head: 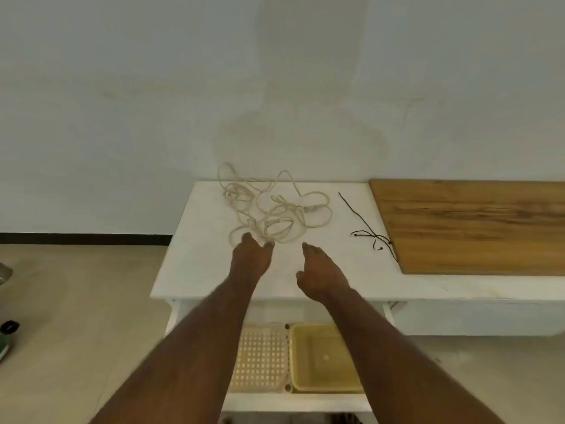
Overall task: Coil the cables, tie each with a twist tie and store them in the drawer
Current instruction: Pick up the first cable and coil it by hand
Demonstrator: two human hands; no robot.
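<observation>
A tangled white cable [272, 209] lies loose on the white table [195, 270], toward its far edge. The left hand [251, 258] reaches to the tangle's near loops, fingertips touching them; whether it grips the cable cannot be told. The right hand [321, 276] hovers just right of the tangle, fingers relaxed, holding nothing. Black twist ties [368, 231] lie farther right, beside a wooden board [477, 224]. The open drawer [293, 402] sits below the table's near edge.

No legible text, label, brand, number or sign anywhere in view.
</observation>
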